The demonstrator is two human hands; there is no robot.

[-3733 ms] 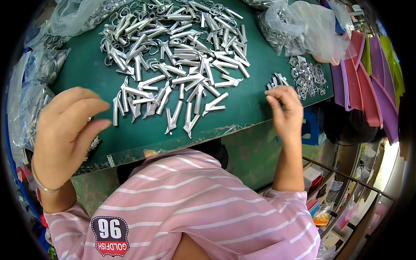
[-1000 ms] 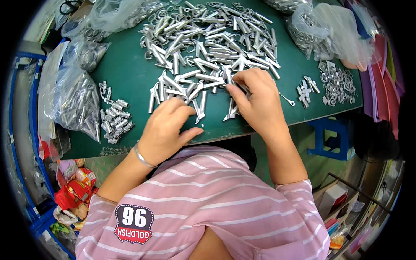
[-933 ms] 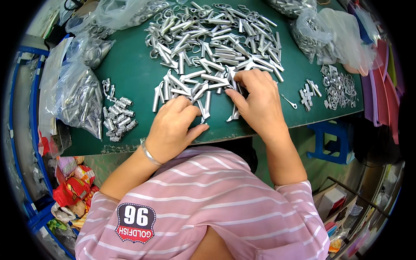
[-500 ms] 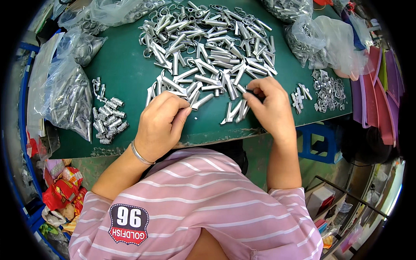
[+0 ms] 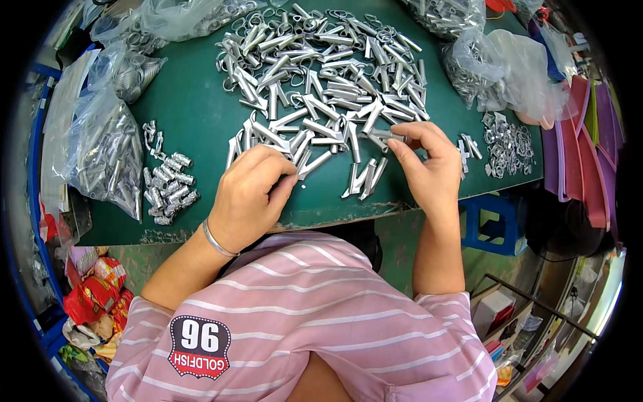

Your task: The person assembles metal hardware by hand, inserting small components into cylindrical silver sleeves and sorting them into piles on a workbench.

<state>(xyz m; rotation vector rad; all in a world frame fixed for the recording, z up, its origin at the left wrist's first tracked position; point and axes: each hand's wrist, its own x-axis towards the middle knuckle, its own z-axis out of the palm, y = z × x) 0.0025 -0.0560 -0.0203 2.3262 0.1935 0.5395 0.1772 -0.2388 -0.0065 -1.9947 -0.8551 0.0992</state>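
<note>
My right hand (image 5: 432, 164) pinches a silver metal tube (image 5: 388, 135) between thumb and fingertips, at the right front of a big pile of tubes and rings (image 5: 328, 80). My left hand (image 5: 249, 187) is closed at the pile's front left, thumb against the curled fingers; whatever is between them is hidden. Just beyond its fingertips lies another loose tube (image 5: 315, 165). Between my hands, near the table's front edge, a small group of tubes (image 5: 365, 179) lies side by side, apart from the pile. The pieces have a slanted, flat-tabbed end.
On the green table (image 5: 194, 87), short ridged metal cylinders (image 5: 171, 184) lie at the left beside a clear bag of parts (image 5: 107, 147). Small metal clips (image 5: 509, 144) are heaped at the right. More filled bags (image 5: 472, 60) stand at the back right. A blue stool (image 5: 494, 224) is below the right edge.
My right hand has shifted slightly right, away from the small group of tubes, and a tube now shows in its fingertips. My left hand has barely moved.
</note>
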